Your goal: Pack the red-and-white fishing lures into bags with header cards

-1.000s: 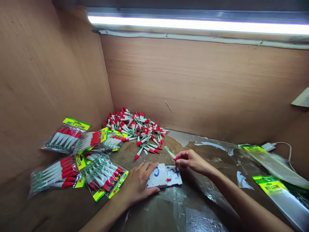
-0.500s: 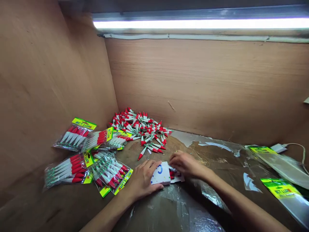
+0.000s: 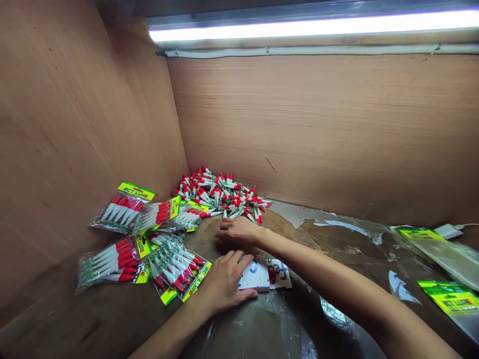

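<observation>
From the head view, my left hand [image 3: 223, 284] lies flat, palm down, with its fingers spread over the near-left corner of a small white foam block [image 3: 265, 273] that carries blue scribbles; the grip is open, pressing rather than clamping. One red-headed lure [image 3: 272, 275] sits on the block just right of that hand's fingertips.

My right hand [image 3: 238, 233] reaches across just beyond the left one, knuckles up, fingers curled down onto the bench [image 3: 299, 319] at the near edge of a loose heap of lures [image 3: 220, 194]. Whether this grip has closed on anything I cannot tell, since the fingertips are hidden under the hand. The lures are slim, tapered, glossy, white with red heads and glittery green tails.

Left of both hands lie crinkly clear bags of lures [image 3: 149, 239], each with a yellow-green header card. Far to the right of my right forearm lie flat, unfilled bags [image 3: 441, 279] with the same cards. The bench is wrapped in shiny, wrinkled plastic film, and matt brown plywood walls [image 3: 318, 129] rise behind the heap.
</observation>
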Tool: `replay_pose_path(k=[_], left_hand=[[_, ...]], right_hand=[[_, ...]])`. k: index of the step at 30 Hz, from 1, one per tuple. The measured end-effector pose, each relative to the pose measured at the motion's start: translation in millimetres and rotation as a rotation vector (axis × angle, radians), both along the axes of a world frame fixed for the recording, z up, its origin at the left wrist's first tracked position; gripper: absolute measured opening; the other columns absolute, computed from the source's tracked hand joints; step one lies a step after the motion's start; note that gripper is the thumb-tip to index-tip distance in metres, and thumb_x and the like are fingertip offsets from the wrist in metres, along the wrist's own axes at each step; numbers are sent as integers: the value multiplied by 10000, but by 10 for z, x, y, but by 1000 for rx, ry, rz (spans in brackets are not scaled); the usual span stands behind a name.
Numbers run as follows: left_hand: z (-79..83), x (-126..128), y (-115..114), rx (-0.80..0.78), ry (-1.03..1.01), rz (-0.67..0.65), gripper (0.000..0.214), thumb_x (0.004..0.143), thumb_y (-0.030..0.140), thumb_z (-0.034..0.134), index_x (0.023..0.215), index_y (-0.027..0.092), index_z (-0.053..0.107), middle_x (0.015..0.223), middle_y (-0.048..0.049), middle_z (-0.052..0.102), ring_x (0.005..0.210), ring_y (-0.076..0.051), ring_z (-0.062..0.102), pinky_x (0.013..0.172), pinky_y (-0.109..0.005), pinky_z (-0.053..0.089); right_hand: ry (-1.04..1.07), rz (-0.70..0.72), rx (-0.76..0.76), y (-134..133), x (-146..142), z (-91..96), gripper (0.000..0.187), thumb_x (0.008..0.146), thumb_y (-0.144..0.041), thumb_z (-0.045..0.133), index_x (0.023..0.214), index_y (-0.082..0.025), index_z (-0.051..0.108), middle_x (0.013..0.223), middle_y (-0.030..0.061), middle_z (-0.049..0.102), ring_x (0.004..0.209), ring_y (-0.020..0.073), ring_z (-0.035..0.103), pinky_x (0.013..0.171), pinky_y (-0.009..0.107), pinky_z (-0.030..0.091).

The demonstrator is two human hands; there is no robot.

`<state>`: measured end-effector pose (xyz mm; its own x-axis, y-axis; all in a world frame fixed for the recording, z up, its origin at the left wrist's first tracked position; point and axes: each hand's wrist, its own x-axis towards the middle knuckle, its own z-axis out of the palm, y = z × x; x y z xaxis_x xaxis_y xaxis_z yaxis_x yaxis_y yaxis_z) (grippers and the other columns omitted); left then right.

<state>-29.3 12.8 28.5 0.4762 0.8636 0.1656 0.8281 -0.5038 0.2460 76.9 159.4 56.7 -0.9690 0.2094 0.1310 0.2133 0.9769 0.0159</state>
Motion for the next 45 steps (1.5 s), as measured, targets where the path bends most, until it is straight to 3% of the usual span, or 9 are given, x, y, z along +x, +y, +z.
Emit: replay_pose_path(k=[3, 7, 12, 19, 24, 30, 34, 39, 45], left_hand=[[3, -12, 11, -10, -18, 6, 730, 733, 529, 784, 1359, 297, 487, 1224, -64, 587, 1098, -313, 560, 942, -436, 474], [-6, -47, 34, -32, -56, -1, 816, 732, 511, 794, 1431, 332, 412, 1285, -47, 575, 1132, -304, 560, 949, -424, 480], [-38, -55, 74, -27, -64, 5, 803, 741, 516, 787, 1431, 335, 419, 1306, -55, 574, 1147, -310, 561, 963, -438, 475], [-23, -49, 89, -44, -76, -18, 769, 770, 552, 749, 1431, 329, 426, 1361, -57, 557, 1197, -312, 545, 986, -433, 466], [-28, -49, 89, -37, -75, -20, 792, 766, 534, 758, 1443, 314, 411, 1356, -65, 565, 1190, -306, 552, 1004, -436, 457], [-15, -31, 80, -40, -80, -5, 791, 758, 524, 766, 1439, 339, 411, 1328, -58, 572, 1174, -307, 561, 981, -422, 463], [-3, -25, 72, -49, -70, 16, 813, 741, 513, 783, 1441, 348, 402, 1305, -54, 578, 1161, -309, 564, 955, -417, 475], [-15, -27, 68, -36, -50, 26, 835, 730, 534, 788, 1444, 343, 397, 1285, -58, 578, 1151, -314, 560, 954, -421, 476], [-28, -40, 57, -23, -47, 15, 832, 715, 532, 803, 1423, 312, 427, 1263, -67, 583, 1132, -312, 564, 973, -428, 474]], right_hand=[[294, -100, -178, -12, 270, 75, 358, 950, -185, 538, 1302, -215, 600, 1138, 104, 663, 1019, 212, 588, 837, 304, 459], [907, -347, -718, -87, 843, 112, 279, 928, -331, 622, 1164, -190, 673, 1049, 78, 711, 914, 186, 654, 831, 314, 508], [1044, -489, -1053, -367, 1511, -47, 331, 809, -389, 763, 1075, -195, 743, 957, 64, 765, 827, 179, 690, 765, 312, 531], [973, -639, -1000, -579, 1908, -332, 362, 800, -432, 754, 1062, -182, 759, 917, 75, 767, 760, 182, 673, 701, 305, 517], [601, -616, -836, -637, 1948, -481, 296, 860, -433, 691, 1014, -198, 783, 962, 64, 749, 871, 212, 669, 789, 316, 492], [336, -491, -443, -748, 1535, -445, 207, 930, -347, 618, 1002, -234, 776, 919, 67, 735, 906, 213, 622, 819, 301, 443], [221, -317, -498, -543, 1408, -268, 176, 916, -286, 621, 895, -209, 778, 900, 39, 736, 875, 189, 634, 793, 265, 437], [248, -559, -409, -243, 1049, -86, 214, 943, -301, 561, 1009, -202, 739, 928, 29, 743, 832, 180, 659, 726, 244, 439], [222, -689, -329, -170, 376, -110, 196, 890, -246, 576, 975, -123, 701, 1139, 188, 676, 1023, 292, 629, 811, 332, 451]])
